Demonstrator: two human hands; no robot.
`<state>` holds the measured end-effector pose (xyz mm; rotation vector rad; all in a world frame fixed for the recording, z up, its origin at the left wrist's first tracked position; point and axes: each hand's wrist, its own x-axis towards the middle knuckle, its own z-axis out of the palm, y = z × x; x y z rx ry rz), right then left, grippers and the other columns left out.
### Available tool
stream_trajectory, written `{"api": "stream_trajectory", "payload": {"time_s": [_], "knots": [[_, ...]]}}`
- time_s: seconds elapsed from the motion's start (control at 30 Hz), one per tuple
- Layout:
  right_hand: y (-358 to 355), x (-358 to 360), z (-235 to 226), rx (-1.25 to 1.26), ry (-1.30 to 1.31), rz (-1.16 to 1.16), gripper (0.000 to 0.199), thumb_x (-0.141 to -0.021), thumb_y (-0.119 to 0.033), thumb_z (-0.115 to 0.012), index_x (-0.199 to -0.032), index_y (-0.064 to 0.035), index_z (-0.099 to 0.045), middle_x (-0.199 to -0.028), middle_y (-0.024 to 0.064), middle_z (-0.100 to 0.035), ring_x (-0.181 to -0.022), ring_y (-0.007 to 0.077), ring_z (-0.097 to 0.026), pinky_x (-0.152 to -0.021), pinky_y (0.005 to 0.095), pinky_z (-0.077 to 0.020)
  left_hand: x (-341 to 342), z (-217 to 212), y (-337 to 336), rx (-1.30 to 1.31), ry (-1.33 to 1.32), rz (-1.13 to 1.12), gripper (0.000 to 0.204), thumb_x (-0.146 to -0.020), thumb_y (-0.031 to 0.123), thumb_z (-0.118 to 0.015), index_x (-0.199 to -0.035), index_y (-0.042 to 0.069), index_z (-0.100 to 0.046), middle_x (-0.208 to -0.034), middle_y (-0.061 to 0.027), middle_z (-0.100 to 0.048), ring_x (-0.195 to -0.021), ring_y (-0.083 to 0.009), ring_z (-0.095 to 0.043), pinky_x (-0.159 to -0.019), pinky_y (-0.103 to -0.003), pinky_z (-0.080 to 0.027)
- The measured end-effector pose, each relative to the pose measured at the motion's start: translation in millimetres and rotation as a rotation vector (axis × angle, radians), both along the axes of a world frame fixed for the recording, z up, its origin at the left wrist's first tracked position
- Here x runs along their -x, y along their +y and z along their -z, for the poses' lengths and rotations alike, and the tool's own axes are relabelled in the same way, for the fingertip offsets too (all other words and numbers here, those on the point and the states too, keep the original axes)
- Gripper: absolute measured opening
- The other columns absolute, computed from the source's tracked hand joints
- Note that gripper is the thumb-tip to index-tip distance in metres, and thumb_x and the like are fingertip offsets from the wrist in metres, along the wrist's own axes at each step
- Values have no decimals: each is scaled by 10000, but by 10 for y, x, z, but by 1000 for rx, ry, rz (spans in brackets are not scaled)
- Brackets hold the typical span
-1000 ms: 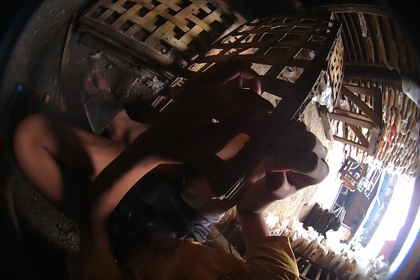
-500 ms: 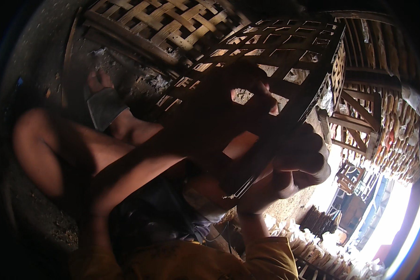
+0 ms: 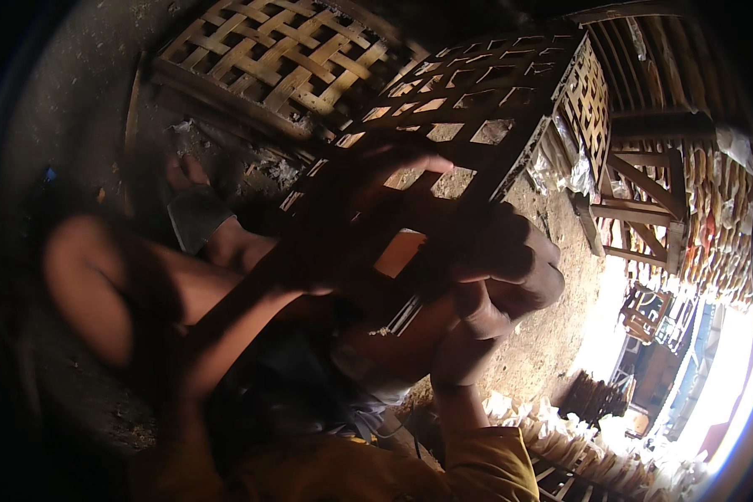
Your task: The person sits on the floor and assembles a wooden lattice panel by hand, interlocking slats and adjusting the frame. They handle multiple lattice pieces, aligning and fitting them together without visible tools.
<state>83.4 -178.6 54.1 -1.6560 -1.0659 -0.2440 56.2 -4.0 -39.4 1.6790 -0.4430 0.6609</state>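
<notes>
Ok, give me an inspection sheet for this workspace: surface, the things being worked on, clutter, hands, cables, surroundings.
Surface: bare dirt ground, dusty, sunlit at right.
Job's things: open-lattice bamboo cage, tilted, its near end across the person's lap.
Clutter: flat woven bamboo panel lying behind the cage; scraps and debris on the ground beside it.
Hands: left hand laid on the lattice, fingers spread over the slats; right hand closed around the cage's near edge.
Cables: nothing seen.
Surroundings: wooden frames stacked at right, bundled bamboo pieces along the lower right, strong daylight beyond; left side too dark to read.
</notes>
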Motion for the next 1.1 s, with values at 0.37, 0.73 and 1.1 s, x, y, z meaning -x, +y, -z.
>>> {"api": "stream_trajectory", "payload": {"time_s": [0.37,0.73,1.1], "knots": [[20,31,-54,77,-10,-51,322,-708,133,-626,-994,7,-704,-969,144,-680,-825,292,-691,-670,342,-533,359,-235,62,-144,38,108,793,-889,532,-728,-1473,48,-495,-1443,-165,-540,-1382,-381,-467,-1133,-495,-367],[-303,137,-242,-106,-333,256,142,-878,-52,-658,-958,62,-630,-806,147,-636,-696,247,-618,-628,322,-492,379,-164,-11,-396,-35,57,695,-973,444,-643,-1497,23,-460,-1498,-183,-499,-1404,-387,-439,-1156,-505,-341],[-218,26,-147,343,-315,134,279,-792,-199,-790,-1012,-70,-676,-793,105,-659,-720,329,-662,-630,421,-529,444,-136,-77,-179,91,74,671,-967,363,-658,-1508,36,-433,-1476,-194,-472,-1383,-375,-441,-1154,-491,-334]]}}
